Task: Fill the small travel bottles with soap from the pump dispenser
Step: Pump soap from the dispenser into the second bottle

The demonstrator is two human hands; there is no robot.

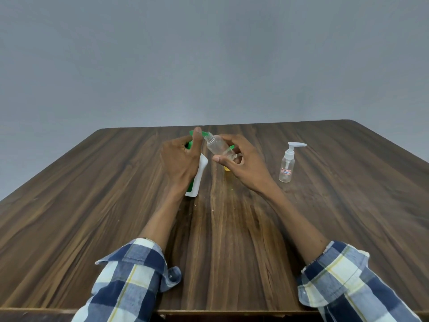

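Two plaid sleeves (130,277) nearest the camera, blue-white check with thin yellow lines, both rolled back off the forearms, over the near edge of a dark wood-grain tabletop (232,240). Left hand (180,160) wraps around the pump dispenser (200,176) — one white bottle with green label and green pump head, standing on the tabletop mid-field; thumb up on the green pump top, fingers curled round the neck. Right hand (241,161) grips one clear travel bottle (218,146), cap off, tilted with its open threaded neck up against the green nozzle, held above the tabletop, not resting on it. Looks see-through; fill level cannot be told. Something small and yellow (227,168) shows just under the right hand, mostly hidden — can't identify it. Second clear travel bottle (287,165) stands upright on the tabletop to the right, well apart from the hands, white pump cap on, small red-bordered label on its front, text too small to read. Count: two travel bottles, one dispenser, two hands, both grasping. Plain grey wall (209,54) behind the tabletop.
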